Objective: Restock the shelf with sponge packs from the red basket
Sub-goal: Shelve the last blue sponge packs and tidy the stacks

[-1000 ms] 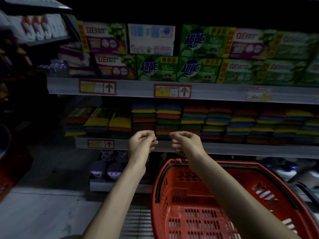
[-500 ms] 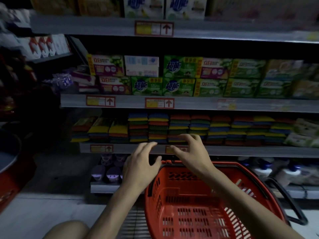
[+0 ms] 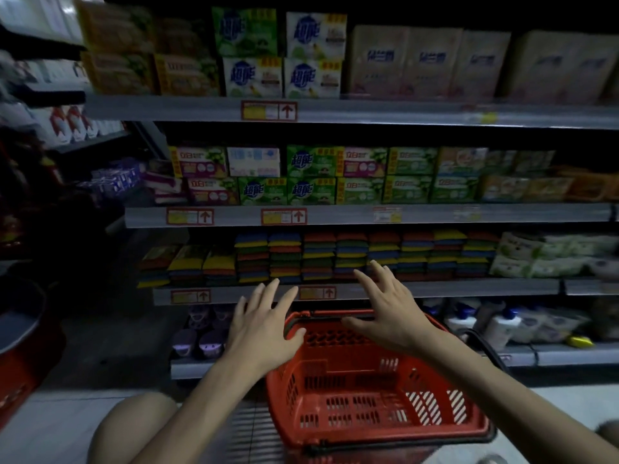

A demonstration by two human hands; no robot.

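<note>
The red basket [image 3: 378, 393] sits on the floor in front of me with nothing visible inside it. Stacks of multicoloured sponge packs [image 3: 351, 256] fill the shelf [image 3: 469, 287] just above and behind it. My left hand [image 3: 264, 323] hovers over the basket's near-left rim, fingers spread and straight, holding nothing. My right hand [image 3: 388, 306] is stretched out above the basket's far rim, fingers straight and pointing toward the sponge stacks, also holding nothing.
Soap and detergent boxes [image 3: 311, 177] fill the shelves above. Bottles [image 3: 495, 324] and purple items [image 3: 201, 329] stand on the bottom shelf behind the basket. A second red container [image 3: 20, 373] is at the far left. My knee [image 3: 134, 426] shows at the bottom.
Both hands went from loosely curled to spread flat and dropped from the sponge shelf's edge toward the basket rim. The view tilted up and drew back.
</note>
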